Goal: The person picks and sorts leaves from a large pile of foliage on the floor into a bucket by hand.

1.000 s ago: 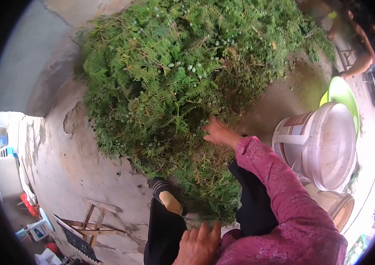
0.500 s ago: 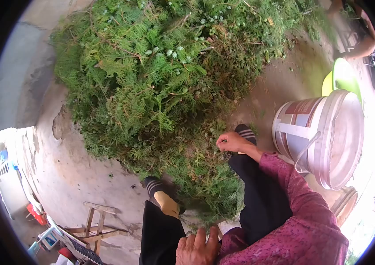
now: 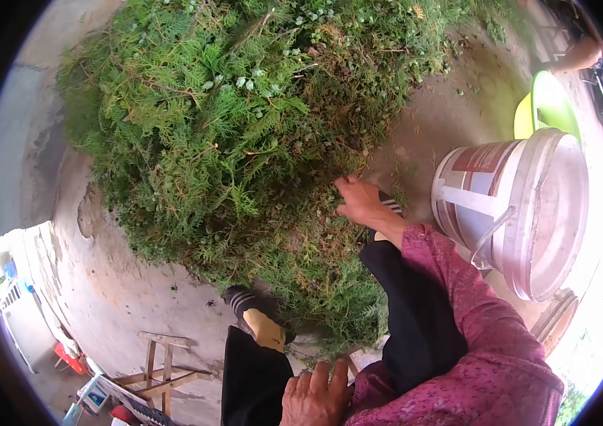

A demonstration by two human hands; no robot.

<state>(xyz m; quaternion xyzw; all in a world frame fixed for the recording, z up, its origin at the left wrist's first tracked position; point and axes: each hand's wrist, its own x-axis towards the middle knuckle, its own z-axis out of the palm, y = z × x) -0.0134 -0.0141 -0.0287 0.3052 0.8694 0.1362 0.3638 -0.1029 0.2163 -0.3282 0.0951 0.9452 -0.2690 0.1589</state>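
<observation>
While resting on the knee, left hand (image 3: 315, 397) flat; right hand (image 3: 359, 200) open-fingered on cypress sprigs (image 3: 244, 128).

Cracked concrete floor (image 3: 124, 284), wooden stool (image 3: 163, 362), daylight.

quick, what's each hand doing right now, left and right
Left hand: fingers spread, resting flat on the person's lap, holding nothing.
Right hand: reaching into the green cuttings; whether the fingers grip a sprig cannot be told.
</observation>
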